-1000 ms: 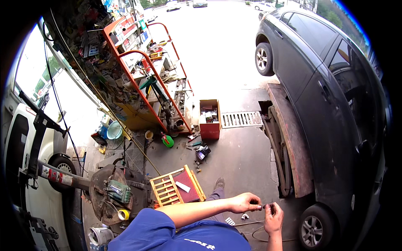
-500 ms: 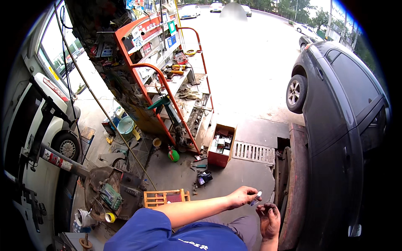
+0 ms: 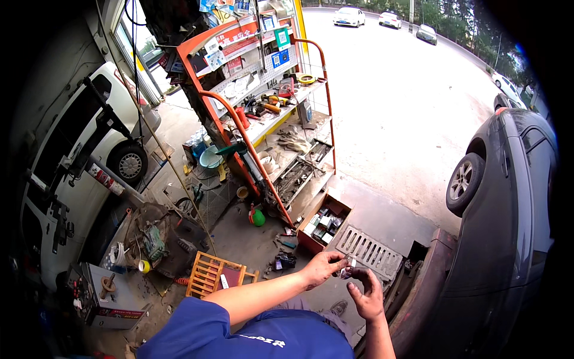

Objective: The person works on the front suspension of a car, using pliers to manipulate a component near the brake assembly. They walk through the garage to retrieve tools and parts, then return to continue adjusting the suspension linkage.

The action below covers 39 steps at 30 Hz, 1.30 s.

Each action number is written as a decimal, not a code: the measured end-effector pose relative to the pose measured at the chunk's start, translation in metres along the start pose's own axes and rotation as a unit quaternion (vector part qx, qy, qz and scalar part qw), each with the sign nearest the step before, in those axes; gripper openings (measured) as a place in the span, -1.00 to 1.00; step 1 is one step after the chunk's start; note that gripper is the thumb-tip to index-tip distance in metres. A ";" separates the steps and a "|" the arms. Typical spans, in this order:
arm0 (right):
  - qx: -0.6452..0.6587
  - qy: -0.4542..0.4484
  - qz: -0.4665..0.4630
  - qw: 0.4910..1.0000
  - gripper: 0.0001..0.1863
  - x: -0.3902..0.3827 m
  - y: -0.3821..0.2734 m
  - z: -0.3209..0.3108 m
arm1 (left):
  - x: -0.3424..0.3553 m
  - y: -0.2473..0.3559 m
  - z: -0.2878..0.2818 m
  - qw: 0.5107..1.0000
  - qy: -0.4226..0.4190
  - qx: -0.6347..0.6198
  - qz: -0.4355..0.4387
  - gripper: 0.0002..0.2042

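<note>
My left hand [image 3: 326, 269] is closed in a pinch on a small white-and-clear object [image 3: 351, 262], too small for me to name. My right hand [image 3: 369, 294] is right beside it, palm turned inward. Its bent fingertips reach to the object or just short of it, and the thumb stands apart from them. Dark grime marks the fingers. Both hands are held in front of my body, above the floor near a slotted metal grate [image 3: 373, 250].
An orange-framed shelf rack [image 3: 239, 116] full of tools stands ahead. By its foot sits an open box [image 3: 311, 242] of small packages. A wooden slatted stool [image 3: 206, 272] is at left, a dark car [image 3: 496, 227] at right, and a white vehicle [image 3: 78, 140] far left.
The view has shifted, so the rack and cars appear further right. My right hand has come up to the small object, its fingers unbending toward it. The left hand keeps its pinch.
</note>
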State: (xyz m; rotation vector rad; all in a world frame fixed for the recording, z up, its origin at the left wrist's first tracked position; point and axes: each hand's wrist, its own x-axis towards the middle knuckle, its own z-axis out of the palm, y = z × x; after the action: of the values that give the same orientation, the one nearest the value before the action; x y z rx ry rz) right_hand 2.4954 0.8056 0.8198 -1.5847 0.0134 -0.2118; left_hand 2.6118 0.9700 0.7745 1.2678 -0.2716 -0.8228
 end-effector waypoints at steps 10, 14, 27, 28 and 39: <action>0.038 -0.174 0.051 0.983 -0.83 0.135 0.032 -0.049 | 0.064 0.023 -0.015 0.982 0.173 -0.049 0.055 -0.79; 0.109 -0.222 0.091 0.965 -0.84 0.195 0.061 -0.049 | 0.093 0.025 -0.046 0.972 0.204 -0.070 0.089 -0.80; 0.066 -0.417 0.115 0.899 -0.73 0.360 0.049 0.013 | 0.101 0.079 -0.107 0.879 0.416 -0.090 0.216 -0.90; 0.100 -0.440 0.133 0.882 -0.74 0.369 0.052 0.016 | 0.100 0.084 -0.103 0.871 0.430 -0.112 0.211 -0.91; 0.124 -0.588 0.224 0.767 -0.74 0.405 0.075 0.021 | 0.117 0.058 -0.038 0.782 0.553 -0.182 0.225 -0.87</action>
State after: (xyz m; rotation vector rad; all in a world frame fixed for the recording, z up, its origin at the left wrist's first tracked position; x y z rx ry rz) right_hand 2.9055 0.7677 0.7970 -1.1671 -0.5854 1.1381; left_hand 2.7381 0.9226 0.7867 1.0561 0.5119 0.3526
